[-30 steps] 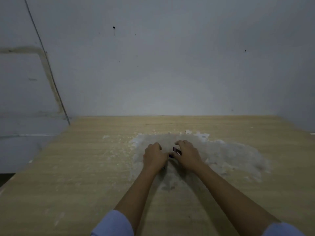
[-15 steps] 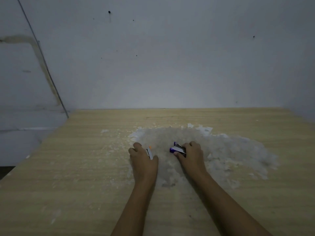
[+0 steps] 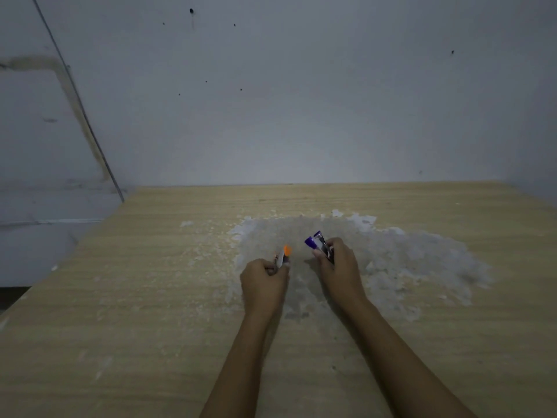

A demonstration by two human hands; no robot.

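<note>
Wooden table bore a wide whitish patch; over its near part, left hand gripped a small orange-tipped piece, right hand a purple-ended piece, pieces apart.

A light wood-grain tabletop fills the lower half of the frame and meets the wall at its far edge. A wide whitish powdery patch spreads over its centre and right, with scattered white flecks trailing toward the left.
</note>
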